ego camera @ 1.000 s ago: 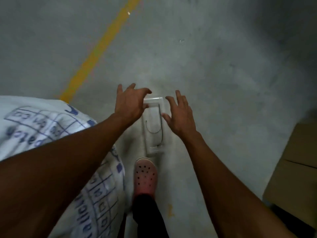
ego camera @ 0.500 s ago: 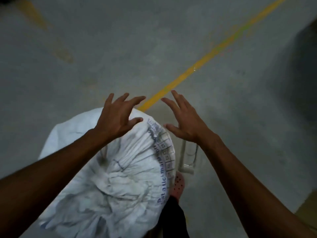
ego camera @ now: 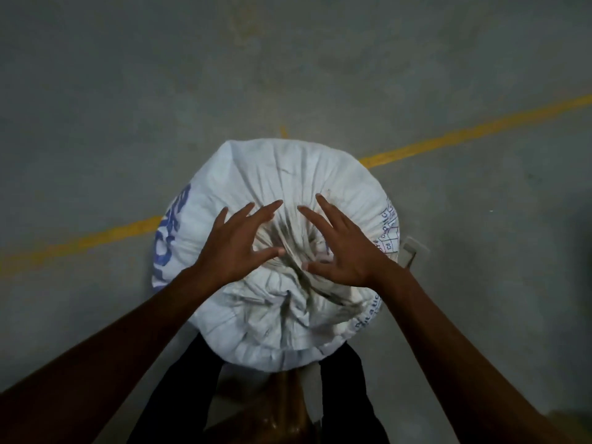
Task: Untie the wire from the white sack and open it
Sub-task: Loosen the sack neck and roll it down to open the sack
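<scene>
Since the earlier frames the view has swung from the bare floor and a small pale box to sit straight over the white sack (ego camera: pixel 282 251), and both hands have come in over its gathered top. Nearest the camera, dark trouser legs (ego camera: pixel 179 395) show at the bottom edge, with the sack standing just beyond them. The two bare forearms reach forward from the lower corners. The left hand (ego camera: pixel 238 248) is over the left side of the bunched neck (ego camera: pixel 288 251), fingers spread and released, gripping nothing. The right hand (ego camera: pixel 342 251) mirrors it on the right side, fingers also splayed, its thumb tip close to the folds; whether either palm touches the cloth cannot be told. The neck of the sack lies between the two hands, its creases running outward like spokes. No wire can be made out among the folds. Blue print (ego camera: pixel 169 238) runs down the left flank. Beyond, a yellow line (ego camera: pixel 474 133) crosses the grey concrete floor (ego camera: pixel 288 59) behind the sack.
</scene>
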`<move>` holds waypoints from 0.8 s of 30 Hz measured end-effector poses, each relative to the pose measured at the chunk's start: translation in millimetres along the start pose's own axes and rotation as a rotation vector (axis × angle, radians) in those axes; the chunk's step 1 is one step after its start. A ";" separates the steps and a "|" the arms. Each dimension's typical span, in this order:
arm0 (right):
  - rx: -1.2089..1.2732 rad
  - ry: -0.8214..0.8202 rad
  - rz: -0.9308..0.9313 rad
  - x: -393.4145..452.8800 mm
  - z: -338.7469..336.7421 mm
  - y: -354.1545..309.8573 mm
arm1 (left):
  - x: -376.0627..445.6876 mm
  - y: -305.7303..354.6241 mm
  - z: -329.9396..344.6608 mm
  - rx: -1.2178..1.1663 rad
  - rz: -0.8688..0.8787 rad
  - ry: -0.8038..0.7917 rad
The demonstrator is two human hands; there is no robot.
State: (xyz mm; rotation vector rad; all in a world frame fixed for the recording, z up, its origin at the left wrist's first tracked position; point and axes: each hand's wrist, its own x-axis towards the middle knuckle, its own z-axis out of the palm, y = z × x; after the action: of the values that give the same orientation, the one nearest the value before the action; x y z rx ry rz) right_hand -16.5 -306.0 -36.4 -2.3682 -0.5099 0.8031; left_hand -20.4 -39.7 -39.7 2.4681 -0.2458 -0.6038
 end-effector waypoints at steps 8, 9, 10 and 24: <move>0.006 -0.102 0.021 -28.0 41.6 3.8 | -31.0 2.8 35.2 -0.359 -0.028 -0.042; 0.016 -0.091 0.009 -33.0 43.6 4.6 | -33.2 3.0 37.3 -0.382 -0.038 -0.048; 0.028 -0.091 0.009 -37.9 43.6 4.2 | -35.2 3.6 39.3 -0.406 -0.048 -0.058; -0.075 0.142 -0.074 -72.3 34.2 22.2 | -30.0 -6.9 8.2 -0.500 -0.093 0.109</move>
State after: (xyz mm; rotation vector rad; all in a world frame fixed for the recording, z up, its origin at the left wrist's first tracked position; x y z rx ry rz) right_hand -88.8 -346.3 -42.0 -2.4376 -0.5731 0.5869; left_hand -50.4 -29.1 -38.7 2.0255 0.0602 -0.4948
